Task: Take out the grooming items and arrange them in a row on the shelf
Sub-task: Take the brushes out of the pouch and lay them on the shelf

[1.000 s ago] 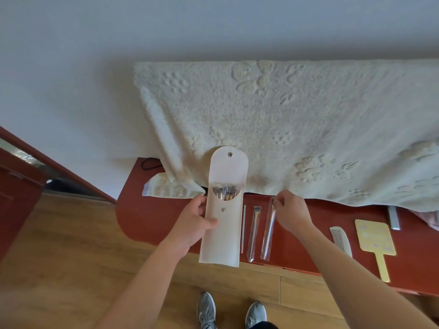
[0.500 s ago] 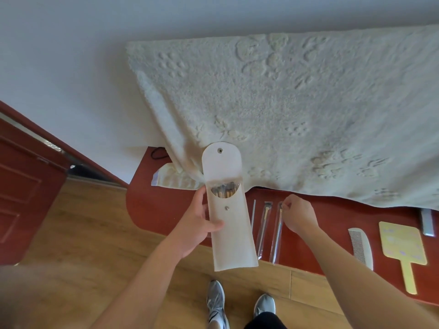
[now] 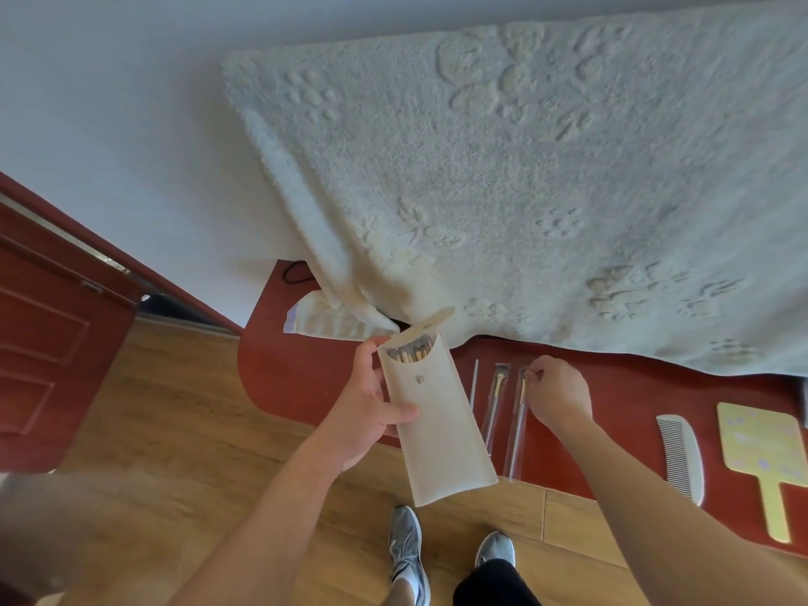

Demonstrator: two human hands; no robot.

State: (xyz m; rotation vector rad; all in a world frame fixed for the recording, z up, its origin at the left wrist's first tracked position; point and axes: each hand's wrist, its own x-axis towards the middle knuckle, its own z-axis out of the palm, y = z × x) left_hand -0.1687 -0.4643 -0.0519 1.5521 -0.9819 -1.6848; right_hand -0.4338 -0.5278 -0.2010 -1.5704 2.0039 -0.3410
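Note:
My left hand (image 3: 369,400) holds a cream pouch (image 3: 437,430) over the front edge of the red shelf (image 3: 280,369). Its flap is folded back and several gold-handled tools show in its mouth. To its right three slim items lie in a row on the shelf: a thin metal stick (image 3: 474,384), a sleeved brush (image 3: 494,408) and a second sleeved brush (image 3: 516,426). My right hand (image 3: 555,393) pinches the top end of that second brush. Farther right lie a white comb (image 3: 682,457) and a yellow hand mirror (image 3: 758,457).
A cream towel (image 3: 524,190) hangs over the back of the shelf and covers its rear. A folded cloth (image 3: 323,319) and a black loop (image 3: 293,271) lie at the shelf's left end. A red door (image 3: 48,325) stands at left. Wooden floor and my shoes are below.
The pouch has tilted, with its flap folded back from upright. My right hand stays on the top of the right-hand brush. The view has shifted closer.

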